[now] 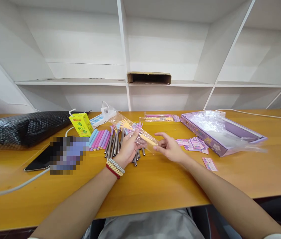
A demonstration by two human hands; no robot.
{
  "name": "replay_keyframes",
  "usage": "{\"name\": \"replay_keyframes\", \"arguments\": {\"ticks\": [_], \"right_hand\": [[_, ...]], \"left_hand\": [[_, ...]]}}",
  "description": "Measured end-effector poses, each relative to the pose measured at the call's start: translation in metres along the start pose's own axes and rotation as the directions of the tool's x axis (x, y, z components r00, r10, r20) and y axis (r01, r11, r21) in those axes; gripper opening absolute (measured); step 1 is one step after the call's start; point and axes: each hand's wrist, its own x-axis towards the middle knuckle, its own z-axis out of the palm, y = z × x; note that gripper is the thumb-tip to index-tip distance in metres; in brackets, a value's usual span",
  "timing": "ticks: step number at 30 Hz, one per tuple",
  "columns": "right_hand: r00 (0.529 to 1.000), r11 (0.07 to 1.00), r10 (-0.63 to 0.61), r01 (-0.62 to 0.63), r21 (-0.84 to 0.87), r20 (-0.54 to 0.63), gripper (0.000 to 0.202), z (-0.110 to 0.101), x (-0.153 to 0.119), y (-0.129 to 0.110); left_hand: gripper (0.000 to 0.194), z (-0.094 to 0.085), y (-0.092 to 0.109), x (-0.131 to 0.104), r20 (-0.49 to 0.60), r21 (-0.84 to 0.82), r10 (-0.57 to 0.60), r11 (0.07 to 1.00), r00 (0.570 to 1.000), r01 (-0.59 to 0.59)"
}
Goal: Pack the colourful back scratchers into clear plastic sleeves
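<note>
My left hand (129, 147) is closed round a clear plastic bag with a yellow back scratcher (148, 139) inside, its hand-shaped head pointing up and to the left. At the lower right end of the bag is my right hand (169, 147), thumb and curled fingers at the bag's edge, index finger raised. Beneath the bag lie several metal rods with coloured hand-shaped heads (115, 141), partly hidden by my left hand. Blue, pink and purple foam handles (100, 139) lie in a row to their left.
Bagged back scratchers (159, 118) lie at the back. On the right are printed cards (195, 144) and an open purple box (220, 146) with plastic bags. Left stand a yellow drink carton (81, 124), power strip (103, 116), tablet (43, 154) and black bubble-wrapped parcel (26, 129).
</note>
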Motion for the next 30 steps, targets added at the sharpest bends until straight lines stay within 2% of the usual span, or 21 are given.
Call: {"name": "replay_keyframes", "arguments": {"ticks": [4, 6, 10, 15, 18, 21, 26, 30], "right_hand": [[0.996, 0.981, 0.005, -0.021, 0.19, 0.085, 0.056, -0.007, 0.002, 0.005], [0.995, 0.975, 0.0, -0.023, 0.221, 0.103, 0.053, -0.009, 0.003, 0.006], [0.998, 0.989, 0.027, -0.035, 0.146, 0.057, 0.047, -0.011, 0.004, 0.004], [0.999, 0.998, 0.051, -0.051, 0.032, -0.012, 0.051, -0.013, 0.005, 0.001], [0.999, 0.999, 0.034, -0.034, 0.004, -0.004, 0.054, -0.014, 0.004, 0.001], [1.0, 0.999, 0.006, -0.006, -0.041, 0.015, 0.052, -0.013, 0.003, 0.0], [0.999, 0.987, -0.024, 0.031, -0.155, 0.049, 0.049, -0.01, 0.001, -0.001], [0.995, 0.964, -0.093, 0.095, -0.25, 0.018, 0.051, -0.008, 0.0, -0.001]], "left_hand": [[0.024, -0.007, 0.008, 0.006, -0.086, 0.0, 0.07, 0.998, 0.994, -0.07], [0.023, -0.01, 0.012, 0.008, -0.113, -0.024, 0.066, 0.997, 0.991, -0.069], [0.023, -0.01, 0.014, 0.008, -0.105, -0.055, 0.047, 0.997, 0.993, -0.053], [0.023, -0.008, 0.012, 0.006, -0.082, -0.057, 0.054, 0.997, 0.995, -0.058], [0.023, -0.006, 0.012, 0.005, -0.09, -0.029, 0.053, 0.998, 0.994, -0.056], [0.024, -0.005, 0.012, 0.003, -0.052, -0.008, 0.053, 0.999, 0.997, -0.053], [0.025, -0.001, 0.009, 0.0, -0.027, 0.005, 0.001, 1.0, 1.0, -0.001], [0.029, 0.0, 0.004, -0.001, -0.002, 0.041, -0.026, 0.999, 1.0, 0.026]]}}
